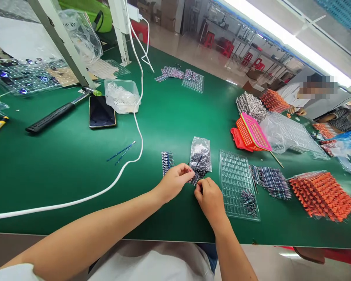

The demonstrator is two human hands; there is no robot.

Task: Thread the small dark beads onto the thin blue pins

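Observation:
My left hand (175,180) and my right hand (210,197) meet over a small strip of dark little parts (195,176) on the green table (61,164). Both hands pinch at this strip with closed fingers. Just behind them lies a small clear bag of dark parts (200,153). A short row of the same parts (167,161) lies left of the bag. To the right of my right hand is a clear plastic tray (236,179) with a few parts in its lower corner.
A thick white cable (117,171) curves across the table. A phone (101,112), a black-handled tool (51,119) and a clear tub (122,96) lie far left. Orange part stacks (321,195), a pink basket (251,132) and other people sit at right.

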